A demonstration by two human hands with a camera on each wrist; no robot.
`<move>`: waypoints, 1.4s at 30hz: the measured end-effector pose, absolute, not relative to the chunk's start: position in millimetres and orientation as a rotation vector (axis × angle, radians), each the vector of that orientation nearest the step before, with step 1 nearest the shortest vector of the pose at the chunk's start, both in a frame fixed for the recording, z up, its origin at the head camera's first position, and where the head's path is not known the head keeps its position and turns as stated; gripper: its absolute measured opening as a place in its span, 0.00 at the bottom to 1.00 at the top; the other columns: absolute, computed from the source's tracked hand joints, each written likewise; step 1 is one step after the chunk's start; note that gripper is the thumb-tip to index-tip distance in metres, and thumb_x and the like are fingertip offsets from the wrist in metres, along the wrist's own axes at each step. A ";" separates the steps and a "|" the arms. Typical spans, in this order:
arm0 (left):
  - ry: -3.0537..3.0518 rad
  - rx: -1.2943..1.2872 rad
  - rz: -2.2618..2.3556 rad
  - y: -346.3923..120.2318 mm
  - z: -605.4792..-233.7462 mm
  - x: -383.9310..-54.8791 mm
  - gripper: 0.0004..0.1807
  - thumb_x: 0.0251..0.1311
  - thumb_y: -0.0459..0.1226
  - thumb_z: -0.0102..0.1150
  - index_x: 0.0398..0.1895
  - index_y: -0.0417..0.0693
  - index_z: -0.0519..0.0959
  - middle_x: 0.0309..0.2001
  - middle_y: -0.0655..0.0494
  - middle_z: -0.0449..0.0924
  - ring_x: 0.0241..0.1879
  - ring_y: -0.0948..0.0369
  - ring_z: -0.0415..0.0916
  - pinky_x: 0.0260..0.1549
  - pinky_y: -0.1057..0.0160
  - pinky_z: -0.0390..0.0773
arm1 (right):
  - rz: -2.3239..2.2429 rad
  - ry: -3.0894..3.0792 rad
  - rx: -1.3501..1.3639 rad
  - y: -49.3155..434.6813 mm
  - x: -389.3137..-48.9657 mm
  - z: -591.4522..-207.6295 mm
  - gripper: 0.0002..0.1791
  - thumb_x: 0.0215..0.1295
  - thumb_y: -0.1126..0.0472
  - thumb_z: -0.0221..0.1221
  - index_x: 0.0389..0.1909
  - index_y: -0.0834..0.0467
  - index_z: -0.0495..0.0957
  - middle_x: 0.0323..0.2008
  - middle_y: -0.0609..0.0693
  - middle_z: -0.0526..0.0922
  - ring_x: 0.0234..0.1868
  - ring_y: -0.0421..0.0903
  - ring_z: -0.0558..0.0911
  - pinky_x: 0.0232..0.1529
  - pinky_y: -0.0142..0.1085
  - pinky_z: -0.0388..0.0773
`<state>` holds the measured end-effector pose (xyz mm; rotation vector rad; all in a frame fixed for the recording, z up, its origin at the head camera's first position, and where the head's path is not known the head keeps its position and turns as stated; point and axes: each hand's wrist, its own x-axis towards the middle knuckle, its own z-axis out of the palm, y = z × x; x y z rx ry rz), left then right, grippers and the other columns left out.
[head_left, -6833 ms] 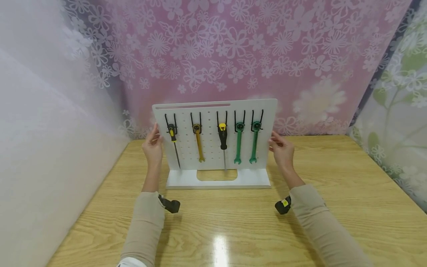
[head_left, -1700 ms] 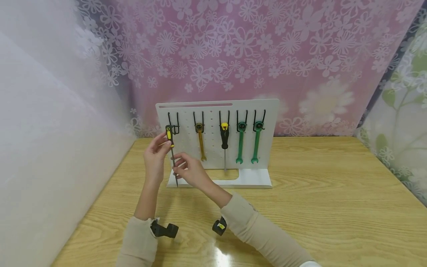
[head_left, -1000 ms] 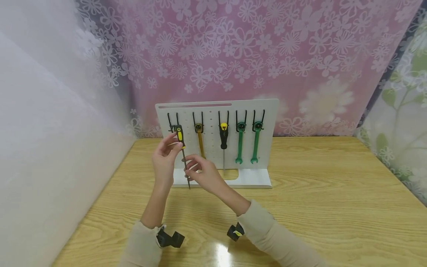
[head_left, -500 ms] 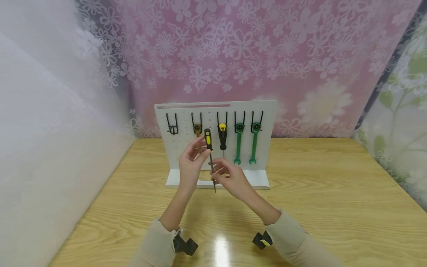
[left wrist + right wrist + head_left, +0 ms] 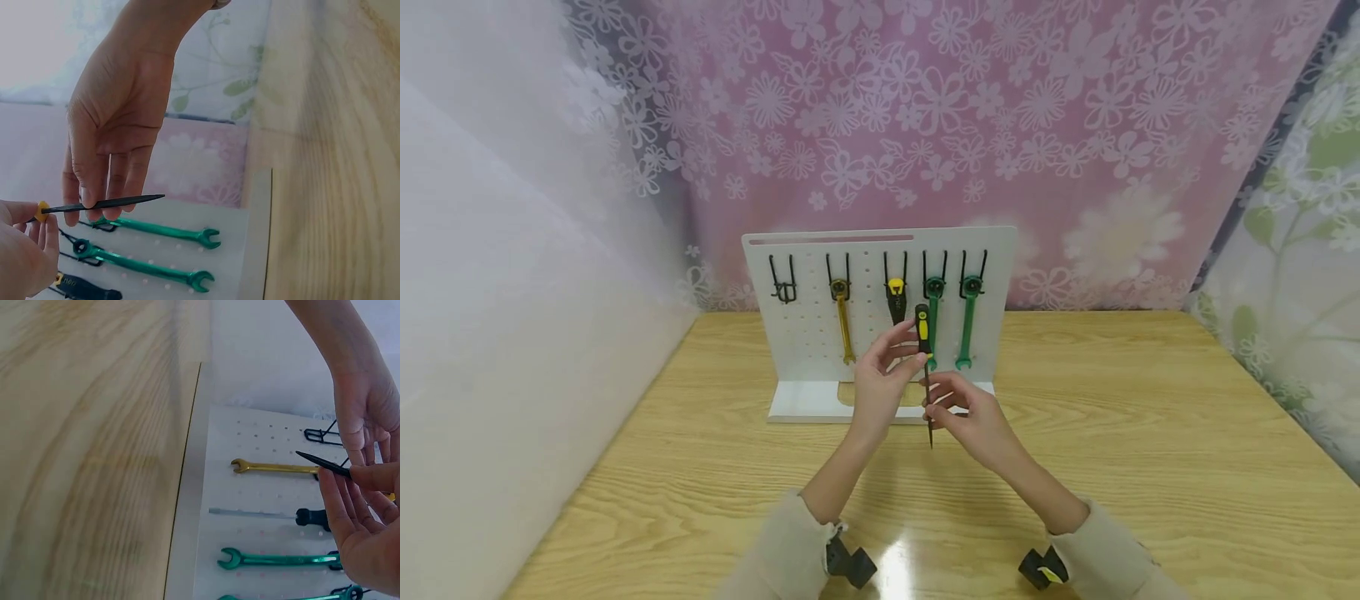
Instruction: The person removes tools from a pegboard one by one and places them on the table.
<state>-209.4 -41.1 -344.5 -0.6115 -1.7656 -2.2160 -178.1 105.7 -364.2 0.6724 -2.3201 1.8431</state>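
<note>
A slim file (image 5: 922, 327) with a black-and-yellow handle stands upright in front of the white pegboard (image 5: 808, 346), its dark blade tapering to a point below. My left hand (image 5: 880, 379) pinches it at the handle, near the yellow collar. Lower down, my right hand (image 5: 976, 418) holds the blade between thumb and fingers. From the left wrist view, the dark blade (image 5: 122, 203) passes under the right thumb and its tip sticks out. The right wrist view also shows the pointed blade (image 5: 312, 459) at the right fingertips.
On the board hang a gold wrench (image 5: 844, 325), a black-and-yellow screwdriver (image 5: 896, 298) and two green wrenches, the outer green wrench (image 5: 967, 329) at the right. The leftmost black hook (image 5: 784, 287) bears no tool. A wooden table (image 5: 715, 492) lies beneath; a floral curtain (image 5: 880, 125) hangs behind.
Both hands first held the board's sides. They then took the file off the leftmost hook and carried it right and toward me, keeping hold at handle and blade.
</note>
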 end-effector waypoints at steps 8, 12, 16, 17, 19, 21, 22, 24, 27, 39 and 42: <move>-1.787 -0.619 -2.242 -19.2 -332.8 -193.2 0.21 0.57 0.22 0.54 0.56 0.32 0.71 0.46 0.43 0.73 0.46 0.48 0.72 0.47 0.59 0.74 | 1.812 -2.337 0.624 128.6 -172.2 -371.2 0.16 0.60 0.74 0.56 0.49 0.65 0.72 0.35 0.61 0.76 0.31 0.55 0.80 0.33 0.43 0.80; -1.770 -0.639 -2.258 -9.3 -333.0 -190.8 0.21 0.57 0.22 0.54 0.56 0.32 0.70 0.46 0.41 0.73 0.46 0.47 0.72 0.47 0.60 0.74 | 1.800 -2.347 0.601 138.6 -169.4 -372.3 0.16 0.60 0.75 0.56 0.49 0.67 0.71 0.35 0.64 0.76 0.31 0.53 0.80 0.33 0.43 0.80; -1.757 -0.664 -2.274 0.7 -335.9 -190.5 0.21 0.57 0.22 0.54 0.56 0.32 0.70 0.47 0.38 0.72 0.47 0.44 0.72 0.47 0.60 0.74 | 1.787 -2.342 0.603 148.2 -165.6 -373.4 0.16 0.60 0.75 0.55 0.50 0.68 0.71 0.35 0.65 0.76 0.31 0.49 0.81 0.32 0.42 0.80; -1.753 -0.668 -2.281 3.3 -336.5 -190.5 0.21 0.57 0.22 0.54 0.56 0.31 0.70 0.47 0.37 0.72 0.47 0.43 0.71 0.47 0.60 0.74 | 1.783 -2.338 0.607 150.4 -164.7 -373.8 0.16 0.60 0.75 0.55 0.50 0.68 0.71 0.35 0.65 0.76 0.31 0.48 0.81 0.32 0.42 0.80; -1.753 -0.671 -2.293 8.3 -338.0 -190.5 0.21 0.57 0.22 0.54 0.56 0.31 0.70 0.47 0.37 0.72 0.47 0.43 0.71 0.47 0.61 0.74 | 1.780 -2.331 0.611 155.0 -163.2 -374.9 0.16 0.60 0.76 0.55 0.50 0.69 0.70 0.35 0.65 0.76 0.31 0.45 0.81 0.32 0.43 0.80; -1.753 -0.669 -2.303 13.1 -339.2 -190.1 0.21 0.57 0.22 0.54 0.56 0.31 0.70 0.47 0.37 0.72 0.47 0.43 0.71 0.47 0.61 0.74 | 1.770 -2.329 0.608 159.5 -162.0 -376.5 0.16 0.60 0.76 0.55 0.50 0.70 0.70 0.35 0.65 0.76 0.31 0.45 0.81 0.31 0.44 0.80; -1.753 -0.668 -2.305 15.4 -339.9 -190.0 0.21 0.57 0.22 0.54 0.56 0.31 0.70 0.47 0.38 0.72 0.47 0.43 0.71 0.47 0.61 0.74 | 1.764 -2.330 0.605 161.7 -161.4 -377.4 0.16 0.60 0.76 0.55 0.50 0.70 0.70 0.35 0.65 0.76 0.31 0.46 0.81 0.31 0.44 0.80; -1.755 -0.660 -2.305 19.9 -341.3 -189.7 0.21 0.57 0.21 0.54 0.55 0.31 0.70 0.46 0.38 0.73 0.46 0.43 0.71 0.46 0.61 0.75 | 1.747 -2.341 0.591 166.0 -160.4 -379.4 0.16 0.60 0.76 0.55 0.50 0.70 0.70 0.35 0.64 0.76 0.32 0.49 0.81 0.31 0.43 0.80; -1.756 -0.651 -2.304 26.8 -343.6 -190.2 0.20 0.56 0.21 0.54 0.54 0.31 0.71 0.45 0.38 0.74 0.45 0.44 0.72 0.45 0.62 0.75 | 1.727 -2.357 0.564 172.1 -158.6 -382.0 0.17 0.60 0.75 0.55 0.51 0.69 0.70 0.35 0.62 0.76 0.32 0.53 0.80 0.31 0.41 0.81; -1.769 -0.525 -2.375 59.9 -369.6 -208.7 0.20 0.55 0.24 0.58 0.53 0.41 0.76 0.42 0.51 0.77 0.43 0.54 0.75 0.41 0.65 0.77 | 1.710 -2.402 0.480 195.5 -160.8 -390.3 0.17 0.60 0.77 0.54 0.51 0.71 0.69 0.35 0.63 0.76 0.32 0.48 0.79 0.31 0.41 0.81; -1.786 -0.519 -2.361 66.9 -381.0 -219.1 0.20 0.55 0.26 0.60 0.52 0.45 0.77 0.41 0.55 0.77 0.41 0.59 0.76 0.41 0.64 0.77 | 1.711 -2.416 0.462 200.0 -163.7 -393.2 0.17 0.60 0.76 0.54 0.52 0.71 0.69 0.35 0.63 0.76 0.32 0.49 0.79 0.31 0.42 0.81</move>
